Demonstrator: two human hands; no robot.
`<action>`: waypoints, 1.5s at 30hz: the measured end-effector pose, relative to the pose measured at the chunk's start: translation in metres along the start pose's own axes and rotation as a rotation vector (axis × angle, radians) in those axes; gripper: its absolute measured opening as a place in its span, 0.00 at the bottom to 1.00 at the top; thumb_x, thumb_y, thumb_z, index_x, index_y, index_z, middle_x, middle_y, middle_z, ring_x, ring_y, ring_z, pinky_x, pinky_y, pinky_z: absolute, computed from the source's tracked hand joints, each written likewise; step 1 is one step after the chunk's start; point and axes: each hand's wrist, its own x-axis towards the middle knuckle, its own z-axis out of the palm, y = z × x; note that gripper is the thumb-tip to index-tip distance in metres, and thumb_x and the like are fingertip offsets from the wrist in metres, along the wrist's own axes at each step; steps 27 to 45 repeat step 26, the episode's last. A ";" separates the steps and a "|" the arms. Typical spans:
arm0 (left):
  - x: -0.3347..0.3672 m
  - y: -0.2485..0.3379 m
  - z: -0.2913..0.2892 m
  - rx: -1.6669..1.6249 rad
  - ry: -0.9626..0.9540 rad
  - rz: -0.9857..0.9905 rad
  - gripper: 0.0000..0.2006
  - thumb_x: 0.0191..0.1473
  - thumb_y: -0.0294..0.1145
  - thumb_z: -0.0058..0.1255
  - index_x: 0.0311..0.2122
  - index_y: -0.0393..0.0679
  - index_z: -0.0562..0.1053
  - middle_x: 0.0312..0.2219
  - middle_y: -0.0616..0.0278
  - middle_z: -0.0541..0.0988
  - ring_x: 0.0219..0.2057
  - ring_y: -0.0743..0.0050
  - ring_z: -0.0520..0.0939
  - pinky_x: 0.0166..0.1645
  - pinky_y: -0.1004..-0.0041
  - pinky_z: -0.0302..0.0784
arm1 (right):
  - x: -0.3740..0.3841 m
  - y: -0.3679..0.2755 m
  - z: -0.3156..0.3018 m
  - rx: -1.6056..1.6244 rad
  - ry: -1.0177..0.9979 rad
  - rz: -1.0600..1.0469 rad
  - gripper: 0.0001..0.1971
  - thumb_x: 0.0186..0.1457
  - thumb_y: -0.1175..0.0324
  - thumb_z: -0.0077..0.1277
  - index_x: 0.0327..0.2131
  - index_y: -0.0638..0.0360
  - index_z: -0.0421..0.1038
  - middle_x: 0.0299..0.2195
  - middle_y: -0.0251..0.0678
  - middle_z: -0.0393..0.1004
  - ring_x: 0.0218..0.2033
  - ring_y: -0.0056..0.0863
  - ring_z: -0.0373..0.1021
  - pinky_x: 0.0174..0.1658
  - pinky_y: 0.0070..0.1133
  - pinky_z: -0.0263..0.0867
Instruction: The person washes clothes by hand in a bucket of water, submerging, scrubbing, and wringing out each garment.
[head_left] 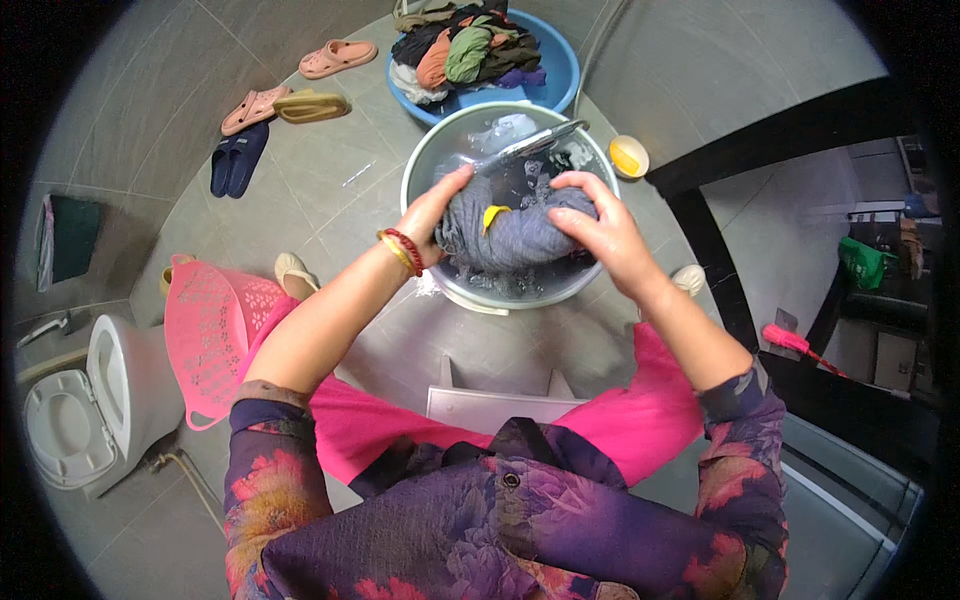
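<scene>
Both my hands are closed on a bunched, wet grey garment (pixel 525 240) with a small yellow patch (pixel 491 217) on it. My left hand (pixel 440 208) grips its left end, a red beaded and a yellow bracelet on that wrist. Round the right end curve the fingers of my right hand (pixel 605 232). Just under the garment is a round, pale basin (pixel 412 160) of dark water with suds and bubbles. A silver shower head (pixel 530 146) lies slantwise across the basin's far part, beyond my hands. Folds of the cloth hide my fingertips in part.
Behind the basin stands a blue tub (pixel 566 62) heaped with clothes (pixel 465 55). A small bowl (pixel 629 157) with something yellow sits at its right. Slippers (pixel 240 158) line the left wall, near a pink basket (pixel 205 330) and a toilet (pixel 115 390). A low white stool (pixel 490 404) is before me.
</scene>
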 end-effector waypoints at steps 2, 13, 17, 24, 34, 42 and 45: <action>0.002 0.008 -0.004 0.035 0.030 0.039 0.26 0.52 0.52 0.45 0.50 0.44 0.64 0.43 0.58 0.73 0.42 0.66 0.77 0.47 0.64 0.72 | -0.003 0.002 -0.018 0.475 -0.094 0.480 0.19 0.50 0.63 0.52 0.45 0.56 0.63 0.40 0.35 0.67 0.38 0.22 0.68 0.29 0.17 0.71; 0.063 0.137 0.006 0.451 0.278 0.624 0.37 0.42 0.57 0.52 0.54 0.45 0.59 0.20 0.68 0.65 0.23 0.78 0.67 0.28 0.76 0.64 | 0.135 0.008 -0.093 0.869 0.531 0.043 0.32 0.50 0.63 0.52 0.53 0.69 0.48 0.51 0.51 0.54 0.42 0.48 0.66 0.40 0.34 0.69; 0.069 0.089 -0.071 1.306 0.362 0.777 0.26 0.43 0.50 0.55 0.40 0.36 0.72 0.32 0.53 0.77 0.37 0.71 0.76 0.41 0.74 0.69 | 0.102 0.029 -0.067 0.458 0.156 0.176 0.12 0.52 0.65 0.48 0.37 0.62 0.69 0.31 0.34 0.72 0.34 0.23 0.69 0.35 0.21 0.69; 0.076 -0.039 -0.128 1.162 0.735 0.535 0.37 0.45 0.31 0.52 0.59 0.44 0.46 0.45 0.39 0.69 0.47 0.44 0.70 0.51 0.59 0.65 | 0.060 0.085 -0.040 0.162 0.163 0.408 0.10 0.49 0.63 0.52 0.32 0.58 0.71 0.23 0.30 0.73 0.19 0.17 0.67 0.20 0.14 0.65; 0.082 -0.012 -0.090 1.121 0.679 0.424 0.40 0.47 0.33 0.52 0.61 0.47 0.42 0.48 0.42 0.68 0.50 0.46 0.68 0.53 0.60 0.63 | 0.067 0.076 -0.065 0.086 0.209 0.307 0.11 0.48 0.63 0.53 0.32 0.58 0.72 0.21 0.31 0.73 0.15 0.17 0.65 0.18 0.16 0.65; 0.082 -0.012 -0.090 1.121 0.679 0.424 0.40 0.47 0.33 0.52 0.61 0.47 0.42 0.48 0.42 0.68 0.50 0.46 0.68 0.53 0.60 0.63 | 0.067 0.076 -0.065 0.086 0.209 0.307 0.11 0.48 0.63 0.53 0.32 0.58 0.72 0.21 0.31 0.73 0.15 0.17 0.65 0.18 0.16 0.65; 0.082 -0.012 -0.090 1.121 0.679 0.424 0.40 0.47 0.33 0.52 0.61 0.47 0.42 0.48 0.42 0.68 0.50 0.46 0.68 0.53 0.60 0.63 | 0.067 0.076 -0.065 0.086 0.209 0.307 0.11 0.48 0.63 0.53 0.32 0.58 0.72 0.21 0.31 0.73 0.15 0.17 0.65 0.18 0.16 0.65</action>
